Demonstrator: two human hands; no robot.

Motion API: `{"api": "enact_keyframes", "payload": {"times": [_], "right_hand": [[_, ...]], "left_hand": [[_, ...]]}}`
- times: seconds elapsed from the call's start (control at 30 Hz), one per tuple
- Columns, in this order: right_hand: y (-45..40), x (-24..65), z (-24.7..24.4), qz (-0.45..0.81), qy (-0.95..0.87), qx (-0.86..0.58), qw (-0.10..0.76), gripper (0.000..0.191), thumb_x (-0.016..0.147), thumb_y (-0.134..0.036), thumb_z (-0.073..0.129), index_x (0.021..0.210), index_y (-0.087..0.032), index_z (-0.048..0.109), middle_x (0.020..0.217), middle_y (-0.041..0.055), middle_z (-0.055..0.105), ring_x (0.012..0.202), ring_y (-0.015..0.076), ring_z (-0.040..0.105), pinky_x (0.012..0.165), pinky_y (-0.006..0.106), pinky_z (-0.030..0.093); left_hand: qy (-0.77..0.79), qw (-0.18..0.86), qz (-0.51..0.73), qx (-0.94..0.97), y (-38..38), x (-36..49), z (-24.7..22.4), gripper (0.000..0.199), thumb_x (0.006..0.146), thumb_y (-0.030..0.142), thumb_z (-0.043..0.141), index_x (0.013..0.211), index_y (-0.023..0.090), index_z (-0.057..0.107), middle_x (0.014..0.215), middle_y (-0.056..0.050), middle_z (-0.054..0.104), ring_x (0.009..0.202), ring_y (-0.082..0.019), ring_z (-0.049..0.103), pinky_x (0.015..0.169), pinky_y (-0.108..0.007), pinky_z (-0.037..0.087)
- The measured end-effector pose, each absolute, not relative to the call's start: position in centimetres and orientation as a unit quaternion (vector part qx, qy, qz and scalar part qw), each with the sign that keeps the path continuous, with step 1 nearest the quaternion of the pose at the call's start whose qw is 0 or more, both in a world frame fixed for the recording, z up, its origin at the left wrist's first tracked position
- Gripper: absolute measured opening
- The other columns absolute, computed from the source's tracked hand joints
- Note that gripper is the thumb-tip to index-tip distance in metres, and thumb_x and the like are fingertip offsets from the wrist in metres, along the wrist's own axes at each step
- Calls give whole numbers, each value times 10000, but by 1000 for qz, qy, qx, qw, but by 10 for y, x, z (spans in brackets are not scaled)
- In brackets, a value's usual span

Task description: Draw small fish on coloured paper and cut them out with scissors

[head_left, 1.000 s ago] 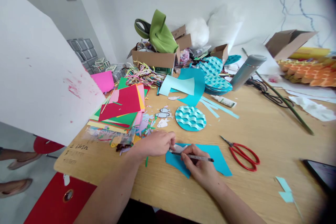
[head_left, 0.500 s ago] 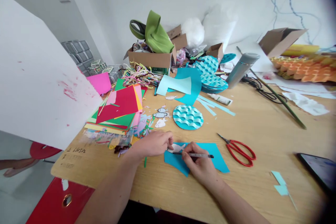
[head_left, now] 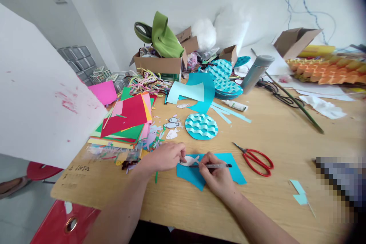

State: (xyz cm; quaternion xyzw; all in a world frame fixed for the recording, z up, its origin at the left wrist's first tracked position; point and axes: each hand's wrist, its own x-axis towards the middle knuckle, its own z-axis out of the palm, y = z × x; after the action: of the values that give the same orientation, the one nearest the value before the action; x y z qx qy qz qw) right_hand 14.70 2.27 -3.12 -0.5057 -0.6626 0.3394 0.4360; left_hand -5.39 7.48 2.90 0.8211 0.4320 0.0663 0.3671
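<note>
blue card (head_left: 238, 170) under our white paper fish (head_left: 187, 161)

and we're in close: the fish lies flat on the card's left part, our left hand (head_left: 165, 157) pressing with bent fingertips at its left end; how wide that grip stands, we cannot tell. our right hand (head_left: 219, 180) has its grip closed round the slim pen (head_left: 223, 166), tip down beside the fish's lower edge.

featherlight stuff, we reckon: thin, bendy, quick to slide or crease, the tail most delicate. best we press the broad body flat, and lift by the body's rim rather than the tail. the pen looks light and stiff, good to pinch low.

now the edges! above the card sits the wavy disc (head_left: 201, 126); to the right, the red-handled scissors (head_left: 245, 151); to the left, loose scraps (head_left: 156, 177). our roomiest way is down, across the wood towards the near edge of the bench (head_left: 171, 209).
</note>
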Motion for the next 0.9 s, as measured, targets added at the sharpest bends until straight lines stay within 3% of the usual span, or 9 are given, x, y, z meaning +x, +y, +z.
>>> {"api": "enact_keyframes", "payload": {"times": [0.43,0.63,0.77,0.9], "right_hand": [[22,149,-34,324,-657,-515,445,216,834,-273,554,636,-217,491,563,-20,515,516,122,466,483,238,360],[18,153,-36,294,-593,-501,558,206,896,-282,545,703,-220,511,617,-10,541,536,130,488,500,251,394],[19,154,-33,280,-559,-526,577,113,926,-316,554,891,-213,583,738,22,627,606,150,593,559,269,484],[27,161,-30,263,-643,-515,503,243,972,-285,453,1153,-237,607,893,57,701,807,194,684,746,331,534]], "left_hand": [[439,365,54,820,74,-54,29,218,792,58,396,859,220,525,932,2,735,936,-146,662,775,-256,453],[437,374,59,816,74,-54,25,234,779,54,404,884,215,538,932,-5,744,941,-159,667,786,-272,460],[439,369,60,817,74,-54,23,227,796,58,404,898,214,534,931,-4,744,924,-156,671,791,-272,460],[454,350,58,818,72,-49,28,224,801,57,409,897,214,538,890,1,740,906,-157,669,778,-269,462]]}}
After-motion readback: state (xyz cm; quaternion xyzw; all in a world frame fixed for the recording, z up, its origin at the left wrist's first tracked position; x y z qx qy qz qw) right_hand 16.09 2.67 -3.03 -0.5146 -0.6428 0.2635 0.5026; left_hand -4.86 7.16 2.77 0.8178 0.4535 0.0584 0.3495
